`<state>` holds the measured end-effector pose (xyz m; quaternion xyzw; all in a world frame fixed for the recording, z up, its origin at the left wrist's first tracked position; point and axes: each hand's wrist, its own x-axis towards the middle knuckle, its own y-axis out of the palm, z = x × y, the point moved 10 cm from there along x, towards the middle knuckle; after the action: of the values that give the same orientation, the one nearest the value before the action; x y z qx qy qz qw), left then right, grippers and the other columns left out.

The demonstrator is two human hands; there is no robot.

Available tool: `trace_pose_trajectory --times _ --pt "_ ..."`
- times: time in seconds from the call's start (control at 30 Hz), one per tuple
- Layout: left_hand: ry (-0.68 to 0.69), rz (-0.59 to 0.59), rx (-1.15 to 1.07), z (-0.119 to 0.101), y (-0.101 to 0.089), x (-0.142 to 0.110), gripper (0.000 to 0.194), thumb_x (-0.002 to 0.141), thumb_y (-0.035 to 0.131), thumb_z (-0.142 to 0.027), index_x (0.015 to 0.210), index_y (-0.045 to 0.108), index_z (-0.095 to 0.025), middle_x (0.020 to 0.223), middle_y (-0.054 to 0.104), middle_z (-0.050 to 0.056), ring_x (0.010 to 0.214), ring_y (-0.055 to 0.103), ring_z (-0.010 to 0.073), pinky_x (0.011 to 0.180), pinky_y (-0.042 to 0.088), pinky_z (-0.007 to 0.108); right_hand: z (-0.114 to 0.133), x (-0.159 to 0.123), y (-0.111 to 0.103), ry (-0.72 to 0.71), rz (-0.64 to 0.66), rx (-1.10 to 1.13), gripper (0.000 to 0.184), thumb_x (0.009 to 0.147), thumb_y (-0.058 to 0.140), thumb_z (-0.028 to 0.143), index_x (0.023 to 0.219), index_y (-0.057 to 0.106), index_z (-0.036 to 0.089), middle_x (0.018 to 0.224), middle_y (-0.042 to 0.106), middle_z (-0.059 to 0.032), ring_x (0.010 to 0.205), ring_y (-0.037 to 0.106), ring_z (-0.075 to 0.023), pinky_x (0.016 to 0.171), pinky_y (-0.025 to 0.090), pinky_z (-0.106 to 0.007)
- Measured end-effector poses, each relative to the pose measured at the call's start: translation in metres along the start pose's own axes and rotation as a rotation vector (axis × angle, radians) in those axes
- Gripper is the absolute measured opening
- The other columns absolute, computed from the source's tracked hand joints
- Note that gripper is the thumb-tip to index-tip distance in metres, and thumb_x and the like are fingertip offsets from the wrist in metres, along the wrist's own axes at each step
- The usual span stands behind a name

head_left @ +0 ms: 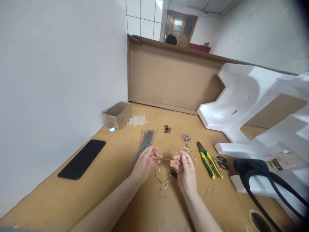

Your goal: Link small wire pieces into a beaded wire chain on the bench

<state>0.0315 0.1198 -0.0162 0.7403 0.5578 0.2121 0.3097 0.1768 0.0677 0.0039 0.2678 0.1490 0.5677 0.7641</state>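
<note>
My left hand point(146, 160) and my right hand point(183, 167) are raised a little over the wooden table point(108, 180), fingers pinched. Between them runs a thin wire point(166, 159), one end in each hand. A bundle of straight grey wires point(142, 146) lies fanned out on the table just left of my left hand. Below the hands lie several bent wire pieces point(163, 177). Yellow-and-green pliers point(208, 159) lie to the right of my right hand.
A black phone point(82, 159) lies at the left. A small cardboard box point(117, 114), clear beads point(137, 120), black rings point(167, 129) and a wire coil point(186, 138) sit farther back. Scissors point(220, 161), white foam point(253, 106), a black bag point(256, 169) and upright cardboard point(169, 77) crowd the right and back.
</note>
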Motion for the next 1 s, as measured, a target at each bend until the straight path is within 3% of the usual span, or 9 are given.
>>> trace_pose_trajectory --times 0.1,0.27,0.4,0.5,0.67,0.83,1.0 --pt "0.077 -0.008 0.146 -0.011 0.001 -0.003 0.024 0.081 0.051 -0.038 0.090 0.056 -0.015 0.057 0.050 -0.004 0.057 0.054 0.0109 0.054 0.042 0.022 -0.003 -0.002 0.002 -0.011 0.044 -0.157 0.018 0.085 0.053 0.033 0.098 0.055 0.021 0.067 0.064 0.0012 0.050 0.059 -0.0097 0.050 0.047 -0.021" --pt "0.189 0.112 0.719 -0.028 0.020 -0.012 0.033 0.088 0.036 -0.039 0.101 0.056 -0.016 0.051 0.044 -0.006 0.050 0.046 0.0101 0.056 0.038 0.024 -0.008 -0.010 0.019 -0.047 0.224 -0.577 0.022 0.089 0.042 0.036 0.100 0.054 0.020 0.060 0.056 0.0039 0.048 0.054 -0.0094 0.052 0.043 -0.023" --pt "0.145 0.277 0.979 -0.022 0.036 -0.019 0.038 0.089 0.030 -0.038 0.104 0.058 -0.017 0.052 0.043 -0.005 0.051 0.043 0.0106 0.055 0.035 0.022 -0.005 -0.013 0.021 -0.126 0.229 -0.794 0.026 0.091 0.037 0.037 0.105 0.050 0.020 0.058 0.054 0.0045 0.047 0.052 -0.0102 0.052 0.042 -0.023" --pt "0.145 0.313 1.042 -0.021 0.041 -0.023 0.038 0.089 0.029 -0.037 0.105 0.058 -0.017 0.056 0.043 -0.003 0.051 0.041 0.0109 0.053 0.031 0.022 -0.006 -0.013 0.019 -0.122 0.201 -0.823 0.025 0.091 0.037 0.038 0.104 0.048 0.020 0.057 0.055 0.0047 0.045 0.052 -0.0104 0.050 0.042 -0.023" --pt "0.067 0.337 0.961 -0.016 0.042 -0.025 0.036 0.088 0.033 -0.036 0.100 0.061 -0.018 0.057 0.043 -0.003 0.052 0.037 0.0109 0.053 0.029 0.022 -0.007 -0.010 0.017 -0.064 0.171 -0.749 0.021 0.087 0.045 0.039 0.094 0.052 0.021 0.054 0.056 0.0050 0.041 0.050 -0.0100 0.046 0.040 -0.022" --pt "-0.093 0.422 0.591 -0.010 0.041 -0.023 0.036 0.087 0.034 -0.036 0.088 0.063 -0.014 0.053 0.038 -0.004 0.052 0.034 0.0101 0.054 0.028 0.022 -0.011 -0.003 0.014 0.044 0.196 -0.514 0.021 0.085 0.049 0.039 0.092 0.053 0.020 0.061 0.061 0.0032 0.045 0.055 -0.0100 0.049 0.044 -0.022" --pt "-0.218 0.444 0.285 -0.005 0.037 -0.021 0.035 0.086 0.038 -0.036 0.086 0.064 -0.013 0.054 0.041 -0.002 0.055 0.038 0.0100 0.059 0.030 0.023 -0.023 0.003 0.006 0.218 0.137 -0.180 0.019 0.080 0.059 0.035 0.090 0.054 0.020 0.072 0.066 -0.0003 0.054 0.061 -0.0107 0.054 0.048 -0.022"
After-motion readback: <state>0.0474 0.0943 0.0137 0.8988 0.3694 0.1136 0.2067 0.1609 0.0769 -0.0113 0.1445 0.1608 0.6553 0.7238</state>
